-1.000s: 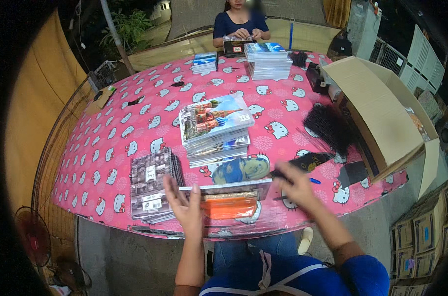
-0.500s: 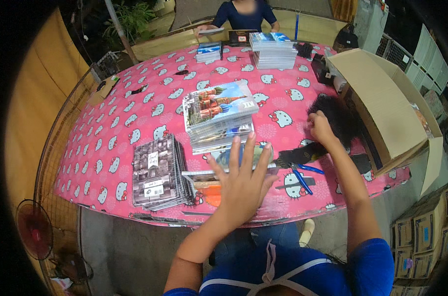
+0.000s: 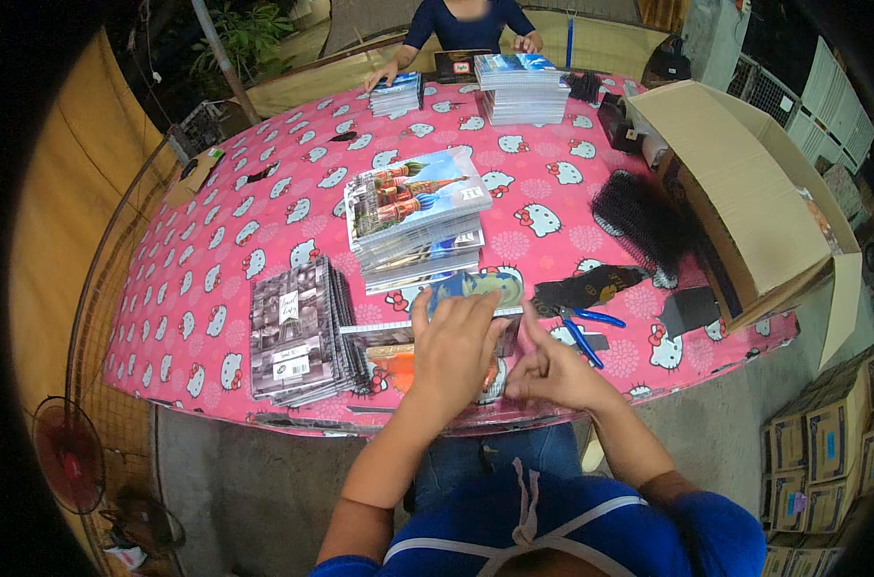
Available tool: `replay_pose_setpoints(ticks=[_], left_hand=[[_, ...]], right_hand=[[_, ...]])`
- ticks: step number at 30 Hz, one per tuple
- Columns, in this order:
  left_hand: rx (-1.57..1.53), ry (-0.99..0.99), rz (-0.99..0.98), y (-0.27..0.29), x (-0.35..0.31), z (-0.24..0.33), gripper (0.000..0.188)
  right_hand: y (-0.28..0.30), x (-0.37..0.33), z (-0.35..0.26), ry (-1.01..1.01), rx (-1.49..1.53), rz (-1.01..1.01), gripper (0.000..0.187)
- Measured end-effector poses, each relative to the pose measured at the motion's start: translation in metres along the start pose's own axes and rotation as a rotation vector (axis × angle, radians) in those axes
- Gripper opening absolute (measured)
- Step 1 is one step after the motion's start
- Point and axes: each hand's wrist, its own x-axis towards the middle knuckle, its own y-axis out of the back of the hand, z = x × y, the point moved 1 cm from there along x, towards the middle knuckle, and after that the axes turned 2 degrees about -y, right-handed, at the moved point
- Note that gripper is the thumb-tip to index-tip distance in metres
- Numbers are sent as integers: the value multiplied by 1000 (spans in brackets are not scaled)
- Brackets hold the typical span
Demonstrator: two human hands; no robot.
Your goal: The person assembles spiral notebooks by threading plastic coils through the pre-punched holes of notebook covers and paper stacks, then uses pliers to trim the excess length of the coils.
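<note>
Notebook (image 3: pixel 374 334) with the row of little holes is just on the near side of the domed-cover stack (image 3: pixel 418 197), and it looks tipped up rather than lying flat on the pink tablecloth (image 3: pixel 187 317). Left hand (image 3: pixel 454 346) is clasped over it, fingers hooked past the holed edge. Right hand (image 3: pixel 552 375) is at its right end with thumb and fingers curled in close — can't tell whether anything's pinched between them.

What'd worry me: the left hand seems to be doing most of the steadying, so if it eased off, I'd guess the notebook could flop over and its pages slip out of line. A hard shove from the right end might skid it too, and some orange thing on the near side of the domed-cover stack doesn't leave it much room.

Also, the blue-handled pliers (image 3: pixel 581 341), right of the domed-cover stack and nearer the person, lie close to the right hand; a careless sweep could knock them. And the black coils (image 3: pixel 639 226) straight off to the right of the domed-cover stack look pretty tangled — pulling at one could easily drag others along.
</note>
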Motion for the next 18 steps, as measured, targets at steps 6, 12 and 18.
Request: replay_pose_setpoints(ticks=[6, 12, 18], left_hand=[[-14, 5, -5, 4, 1, -2, 26], [-133, 38, 56, 2, 0, -4, 20], [-164, 38, 137, -1, -5, -4, 15]], right_hand=[[24, 1, -18, 133, -254, 102, 71], [42, 11, -51, 468, -696, 360, 26], [40, 20, -61, 467, -699, 253, 24]])
